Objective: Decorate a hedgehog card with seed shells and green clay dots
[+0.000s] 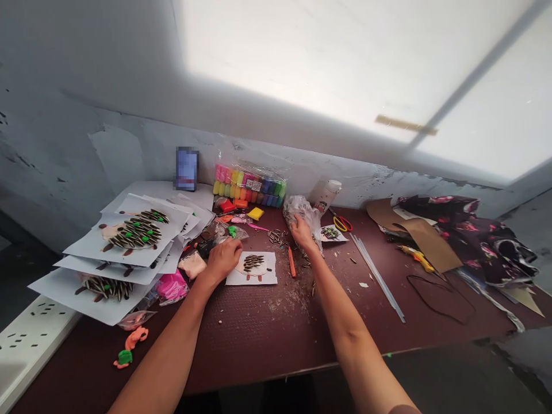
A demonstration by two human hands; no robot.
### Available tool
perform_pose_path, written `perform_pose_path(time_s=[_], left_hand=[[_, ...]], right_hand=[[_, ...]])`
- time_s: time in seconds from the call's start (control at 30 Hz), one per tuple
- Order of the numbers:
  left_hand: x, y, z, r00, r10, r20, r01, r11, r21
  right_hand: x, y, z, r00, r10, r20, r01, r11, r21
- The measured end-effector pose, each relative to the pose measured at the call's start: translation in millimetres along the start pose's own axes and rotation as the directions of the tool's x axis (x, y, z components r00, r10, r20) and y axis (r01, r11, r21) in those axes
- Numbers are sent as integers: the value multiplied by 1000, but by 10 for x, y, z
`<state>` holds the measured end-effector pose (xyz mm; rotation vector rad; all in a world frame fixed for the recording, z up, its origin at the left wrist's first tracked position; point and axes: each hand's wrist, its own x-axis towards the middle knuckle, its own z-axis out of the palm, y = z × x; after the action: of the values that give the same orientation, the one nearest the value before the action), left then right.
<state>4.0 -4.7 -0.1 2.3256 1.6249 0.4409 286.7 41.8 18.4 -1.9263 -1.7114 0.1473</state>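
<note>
My left hand rests at the left edge of a small white card, its fingers curled together and their tips hidden. On that card is a hedgehog of pale clay, with rows of striped sunflower seeds as spines and brown feet. Farther right, my right hand is closed at a crumpled clear plastic bag; some of its fingers are out of sight against the bag. Loose sunflower seeds lie just left of the bag. An orange pen-like tool lies between card and right forearm.
At left stands a pile of hedgehog pictures beside pink clay and a white power strip. Behind are a phone, a coloured clay pack and a white bottle. Scissors, clear sticks and flowered cloth lie right.
</note>
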Motion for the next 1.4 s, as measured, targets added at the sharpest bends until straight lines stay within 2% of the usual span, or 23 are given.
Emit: perform_pose_path(time_s=[0.1,0.17,0.3,0.47,0.6,0.67,0.73,0.83,0.93,1.07,1.23,1.4], left_hand=[[4,-14,18,1000,12,-5,-12,1000,7],[6,-20,23,1000,20,-5,-20,1000,11],[6,-17,20,1000,2,-2,-2,1000,22],[6,-11,6,1000,17,0,-17,1000,14],[6,-8,6,1000,9,-7,-9,1000,10],[4,-8,8,1000,9,-11,-9,1000,9],[2,-9,10,1000,11,-9,-11,1000,9],[0,-12,12,1000,14,-5,-14,1000,10],[0,-19,14,1000,14,-7,-14,1000,9],[-4,-29,12,1000,22,1,-22,1000,5],[-16,-22,1,1000,26,2,-26,1000,-5],[-26,-2,-6,1000,26,11,-27,999,26]], right_hand=[[-142,-60,13,999,27,-20,-28,1000,-14],[-208,-138,46,1000,-11,-28,10,1000,-22],[-264,-245,135,990,-85,112,87,996,-16],[-305,-250,187,968,-64,245,83,994,-67],[-407,-269,196,936,-152,318,150,988,30],[-472,-288,206,930,-201,308,171,978,121],[-532,-294,208,944,-209,256,163,969,188],[-598,-271,170,984,-100,149,73,981,181],[-641,-245,97,995,0,98,-11,993,114],[-670,-280,42,994,-5,111,1,999,36],[-671,-360,88,984,-57,171,72,994,-82],[-685,-386,116,980,-77,182,102,986,-133]])
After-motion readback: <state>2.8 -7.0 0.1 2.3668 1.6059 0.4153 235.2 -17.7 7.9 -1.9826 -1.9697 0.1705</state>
